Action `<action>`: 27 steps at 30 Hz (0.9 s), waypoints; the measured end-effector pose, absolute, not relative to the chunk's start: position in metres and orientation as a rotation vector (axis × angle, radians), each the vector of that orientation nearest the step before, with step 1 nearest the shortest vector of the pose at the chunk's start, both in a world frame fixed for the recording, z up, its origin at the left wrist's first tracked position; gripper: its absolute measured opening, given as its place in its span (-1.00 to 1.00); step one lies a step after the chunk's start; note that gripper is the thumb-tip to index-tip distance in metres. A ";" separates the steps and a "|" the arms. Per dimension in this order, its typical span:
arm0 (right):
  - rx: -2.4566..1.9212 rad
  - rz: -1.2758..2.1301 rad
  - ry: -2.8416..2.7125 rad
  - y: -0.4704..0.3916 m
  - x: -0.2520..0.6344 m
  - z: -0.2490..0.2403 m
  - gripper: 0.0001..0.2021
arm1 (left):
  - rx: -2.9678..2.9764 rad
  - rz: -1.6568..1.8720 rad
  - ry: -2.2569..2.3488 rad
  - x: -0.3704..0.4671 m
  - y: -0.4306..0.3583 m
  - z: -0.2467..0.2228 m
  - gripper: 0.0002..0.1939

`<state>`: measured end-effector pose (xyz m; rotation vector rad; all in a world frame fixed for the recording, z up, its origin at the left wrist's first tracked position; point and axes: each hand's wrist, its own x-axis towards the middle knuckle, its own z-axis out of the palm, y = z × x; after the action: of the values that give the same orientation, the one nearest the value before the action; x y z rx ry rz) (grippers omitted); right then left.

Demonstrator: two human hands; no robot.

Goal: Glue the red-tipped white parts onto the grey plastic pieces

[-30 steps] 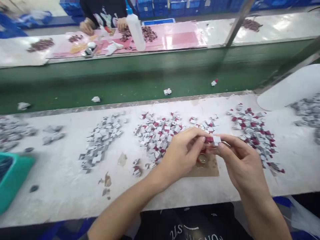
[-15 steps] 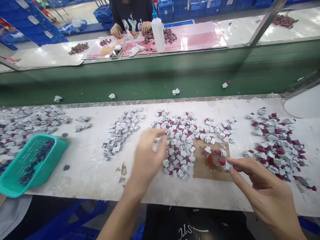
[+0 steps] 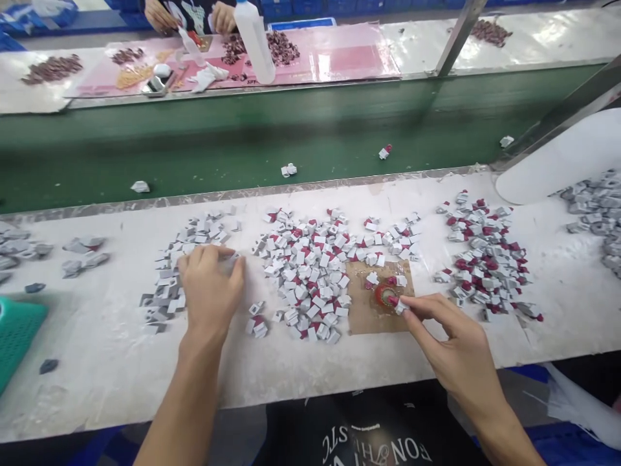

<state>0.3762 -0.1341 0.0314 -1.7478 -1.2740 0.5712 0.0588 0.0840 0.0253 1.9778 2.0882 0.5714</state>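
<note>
My right hand (image 3: 449,333) pinches a small grey plastic piece with a dark red end (image 3: 400,307) between thumb and fingertips. That end is at a round red cap (image 3: 387,295) with wet-looking contents, on a brown cardboard square (image 3: 361,317). Other grey-and-red pieces lie beside the cap. My left hand (image 3: 211,285) is bent over the right side of a pile of plain grey pieces (image 3: 167,288). A grey piece shows between its thumb and index finger; the other fingertips are hidden.
A large heap of grey-and-red pieces (image 3: 310,278) lies between my hands, and another heap (image 3: 488,259) is to the right. A green basket (image 3: 19,336) stands at far left. Beyond the table runs a green belt (image 3: 204,142) with scattered pieces. A co-worker's hands (image 3: 162,16) are across it.
My left hand has moved left from the middle heap to the plain grey pile. My right hand has brought its piece to the red cap. The view has shifted right.
</note>
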 end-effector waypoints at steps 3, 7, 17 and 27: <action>-1.748 0.557 -1.304 -0.133 0.377 0.032 -0.83 | 1.908 0.571 2.045 0.059 0.076 0.029 -0.78; -1.747 0.538 -1.333 -0.133 0.378 0.033 -0.81 | 1.778 0.566 2.022 0.061 0.059 0.036 -0.66; -1.728 0.594 -1.318 -0.129 0.384 0.037 -0.81 | 1.441 0.423 2.013 0.048 0.078 0.049 -0.52; -1.482 0.888 -0.810 -0.118 0.389 0.038 -0.86 | 1.494 0.344 1.963 0.046 0.082 0.053 -0.69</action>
<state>0.3888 -0.1179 0.0383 -1.4825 -0.8105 0.8879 0.0458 0.0820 0.0525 1.4935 1.9635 0.3444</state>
